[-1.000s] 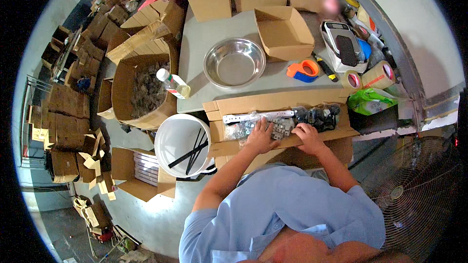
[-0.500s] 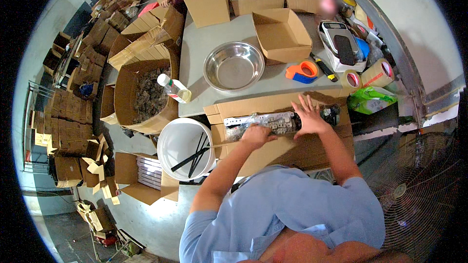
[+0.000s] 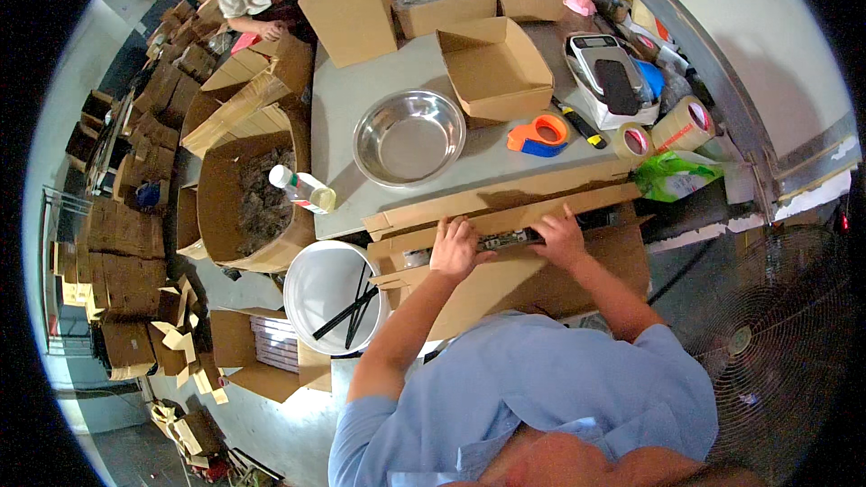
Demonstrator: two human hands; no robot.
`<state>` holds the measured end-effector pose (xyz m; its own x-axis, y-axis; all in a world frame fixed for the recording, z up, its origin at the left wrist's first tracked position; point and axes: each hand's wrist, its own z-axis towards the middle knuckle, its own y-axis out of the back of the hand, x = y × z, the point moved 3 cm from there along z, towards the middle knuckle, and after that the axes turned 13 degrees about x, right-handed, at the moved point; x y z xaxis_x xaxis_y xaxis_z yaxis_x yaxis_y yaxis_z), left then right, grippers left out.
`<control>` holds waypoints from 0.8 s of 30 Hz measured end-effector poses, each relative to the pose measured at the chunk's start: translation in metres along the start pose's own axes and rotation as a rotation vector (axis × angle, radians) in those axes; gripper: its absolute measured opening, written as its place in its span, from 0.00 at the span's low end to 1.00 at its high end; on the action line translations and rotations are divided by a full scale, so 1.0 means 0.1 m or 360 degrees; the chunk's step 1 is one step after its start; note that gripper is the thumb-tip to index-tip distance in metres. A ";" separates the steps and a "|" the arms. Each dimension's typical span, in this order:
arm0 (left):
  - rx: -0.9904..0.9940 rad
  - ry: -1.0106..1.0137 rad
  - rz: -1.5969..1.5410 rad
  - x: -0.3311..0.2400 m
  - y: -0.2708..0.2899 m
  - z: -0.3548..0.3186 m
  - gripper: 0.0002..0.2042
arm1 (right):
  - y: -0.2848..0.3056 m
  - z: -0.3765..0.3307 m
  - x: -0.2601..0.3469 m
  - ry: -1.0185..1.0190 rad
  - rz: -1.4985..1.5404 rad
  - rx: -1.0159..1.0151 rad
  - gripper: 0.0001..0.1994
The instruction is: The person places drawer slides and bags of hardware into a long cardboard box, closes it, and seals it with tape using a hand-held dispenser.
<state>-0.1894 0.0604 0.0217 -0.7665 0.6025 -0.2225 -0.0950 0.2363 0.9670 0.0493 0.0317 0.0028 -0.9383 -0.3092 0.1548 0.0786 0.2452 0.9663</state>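
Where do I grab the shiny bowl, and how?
Probably pinch the rim of the bowl from the left: it sits open side up, so its round edge is exposed, while a cardboard box stands close on its right.

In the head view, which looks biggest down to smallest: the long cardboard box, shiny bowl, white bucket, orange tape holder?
Long cardboard box
White bucket and shiny bowl: too alike to rank
Orange tape holder
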 end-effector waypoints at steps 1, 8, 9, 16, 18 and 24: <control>0.0011 0.0004 -0.0002 0.04 -0.05 -0.01 0.32 | -0.03 -0.01 0.04 0.0029 0.0041 0.0013 0.33; 0.0474 0.0154 -0.0159 0.12 -0.01 0.35 0.37 | 0.37 0.30 0.00 -0.0038 0.0081 0.0109 0.37; 0.0465 0.0144 -0.0152 0.14 -0.01 0.37 0.37 | 0.43 0.32 0.00 -0.0075 -0.0028 0.0103 0.40; 0.0399 0.0195 0.0164 -0.08 -0.38 0.11 0.31 | -0.09 0.19 0.02 -0.0202 -0.0102 0.0196 0.39; 0.0292 0.0115 0.0367 -0.21 -0.33 0.08 0.32 | -0.10 0.08 0.01 -0.0203 -0.0067 -0.0123 0.36; 0.0310 0.0144 0.0143 -0.03 -0.21 0.07 0.34 | -0.03 0.20 -0.13 -0.0079 0.0062 -0.0130 0.37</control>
<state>-0.1807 0.0594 0.0008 -0.8208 0.5593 -0.1160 0.0941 0.3327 0.9383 0.0542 0.0537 -0.0063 -0.9494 -0.2543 0.1842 0.1407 0.1800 0.9736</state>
